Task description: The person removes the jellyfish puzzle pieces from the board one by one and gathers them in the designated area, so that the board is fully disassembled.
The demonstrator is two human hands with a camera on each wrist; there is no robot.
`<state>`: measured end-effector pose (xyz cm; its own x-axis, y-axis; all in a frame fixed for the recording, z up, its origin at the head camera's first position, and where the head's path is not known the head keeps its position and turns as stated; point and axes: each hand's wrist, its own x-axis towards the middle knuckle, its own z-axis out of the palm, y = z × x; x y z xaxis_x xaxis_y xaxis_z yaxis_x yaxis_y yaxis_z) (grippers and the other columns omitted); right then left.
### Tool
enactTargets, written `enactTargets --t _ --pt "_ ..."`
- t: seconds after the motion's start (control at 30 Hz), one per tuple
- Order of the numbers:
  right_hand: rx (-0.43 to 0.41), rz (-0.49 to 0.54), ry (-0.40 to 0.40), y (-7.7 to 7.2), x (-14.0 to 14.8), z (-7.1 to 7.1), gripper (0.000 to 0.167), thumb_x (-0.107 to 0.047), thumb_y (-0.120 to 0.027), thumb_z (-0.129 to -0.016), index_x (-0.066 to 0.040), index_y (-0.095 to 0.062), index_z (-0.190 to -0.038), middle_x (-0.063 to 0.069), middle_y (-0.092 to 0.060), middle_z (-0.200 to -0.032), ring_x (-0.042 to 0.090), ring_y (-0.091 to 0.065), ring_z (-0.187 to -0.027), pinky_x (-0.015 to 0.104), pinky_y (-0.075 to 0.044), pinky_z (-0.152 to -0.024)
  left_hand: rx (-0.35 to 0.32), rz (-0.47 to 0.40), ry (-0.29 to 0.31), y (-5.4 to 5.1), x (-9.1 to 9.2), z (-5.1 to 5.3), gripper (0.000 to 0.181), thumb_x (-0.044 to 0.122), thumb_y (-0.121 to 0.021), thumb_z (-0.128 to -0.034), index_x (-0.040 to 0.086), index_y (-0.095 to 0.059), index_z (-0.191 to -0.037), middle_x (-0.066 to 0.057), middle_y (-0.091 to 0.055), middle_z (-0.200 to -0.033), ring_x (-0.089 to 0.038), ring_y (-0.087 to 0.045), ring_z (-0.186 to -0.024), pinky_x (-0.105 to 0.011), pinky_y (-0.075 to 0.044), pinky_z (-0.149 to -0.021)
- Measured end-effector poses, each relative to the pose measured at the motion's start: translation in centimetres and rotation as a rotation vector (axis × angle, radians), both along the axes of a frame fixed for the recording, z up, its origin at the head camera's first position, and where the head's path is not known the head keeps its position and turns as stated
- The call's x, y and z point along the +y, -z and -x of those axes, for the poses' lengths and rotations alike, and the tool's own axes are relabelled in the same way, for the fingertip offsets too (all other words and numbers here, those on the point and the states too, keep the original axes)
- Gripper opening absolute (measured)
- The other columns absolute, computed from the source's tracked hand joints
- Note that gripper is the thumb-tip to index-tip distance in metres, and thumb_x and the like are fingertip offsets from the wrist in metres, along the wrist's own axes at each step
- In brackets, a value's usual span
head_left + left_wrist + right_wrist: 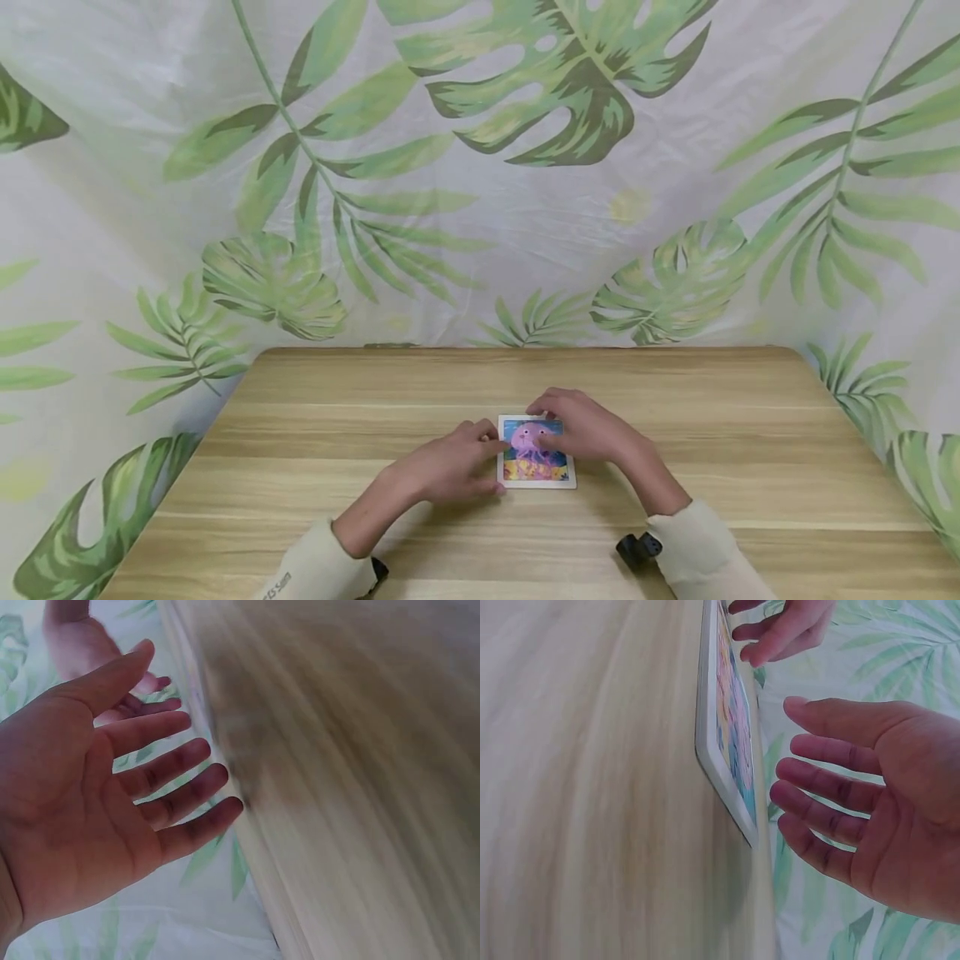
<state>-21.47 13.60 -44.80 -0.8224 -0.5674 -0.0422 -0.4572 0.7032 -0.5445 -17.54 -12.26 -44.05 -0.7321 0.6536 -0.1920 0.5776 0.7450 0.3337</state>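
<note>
Over the wooden table [337, 400], the left hand [453, 464] and right hand [583, 427], grasping nothing, flank a jellyfish board [534, 467] at the head view's lower centre.

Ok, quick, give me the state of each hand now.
Left hand: open, by the jellyfish picture, fingers extended.
Right hand: open, on the picture's other side, fingers relaxed.

Backdrop [525, 250] and bench [337, 400]

Pale backdrop, apparently cloth (material hard to confirm), printed with large green leaves [600, 133]. Bench: light wood grain running crosswise, rounded far corners, far edge just beside backdrop. Lighting soft.
</note>
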Motion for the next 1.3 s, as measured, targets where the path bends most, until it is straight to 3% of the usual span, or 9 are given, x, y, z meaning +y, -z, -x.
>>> enactTargets --t 0.23,0.73,1.03,1.3 --pt "-0.019 -0.006 -0.019 0.3 -0.9 1.0 0.035 -0.015 -0.078 -0.098 -0.004 -0.074 -0.13 0.008 -0.073 -0.121 0.025 -0.067 -0.111 0.048 -0.057 -0.099 -0.016 -0.023 -0.009 -0.6 0.0 0.1 0.054 0.039 -0.076 -0.1008 0.011 -0.067 -0.147 -0.003 -0.061 -0.135 -0.017 -0.055 -0.113 -0.036 -0.056 -0.096" --pt "-0.063 0.032 -0.102 1.0 -1.4 2.2 0.033 -0.012 -0.08 -0.095 -0.005 -0.075 -0.127 0.003 -0.071 -0.11 0.016 -0.062 -0.097 0.031 -0.054 -0.087 -0.006 0.02 -0.002 0.0 0.0 -0.1 0.053 0.037 -0.078 -0.0999 0.012 -0.068 -0.146 -0.005 -0.061 -0.138 -0.02 -0.054 -0.116 -0.036 -0.054 -0.1" --pt "-0.061 0.05 -0.129 1.8 -1.1 2.4 0.031 -0.013 -0.077 -0.098 -0.006 -0.076 -0.128 0.002 -0.068 -0.105 0.015 -0.06 -0.094 0.03 -0.053 -0.085 -0.026 0.018 0.003 -0.3 0.1 -0.2 0.05 0.036 -0.077 -0.1002 0.015 -0.069 -0.145 -0.004 -0.061 -0.139 -0.021 -0.054 -0.117 -0.038 -0.055 -0.101" --pt "-0.047 0.047 -0.106 1.9 -0.9 2.6 0.03 -0.013 -0.079 -0.097 -0.006 -0.076 -0.126 0.002 -0.065 -0.099 0.014 -0.057 -0.089 0.027 -0.05 -0.081 -0.053 0.002 0.004 -0.3 0.2 0.0 0.05 0.038 -0.076 -0.1008 0.012 -0.071 -0.143 -0.003 -0.059 -0.141 -0.021 -0.054 -0.12 -0.038 -0.054 -0.102"
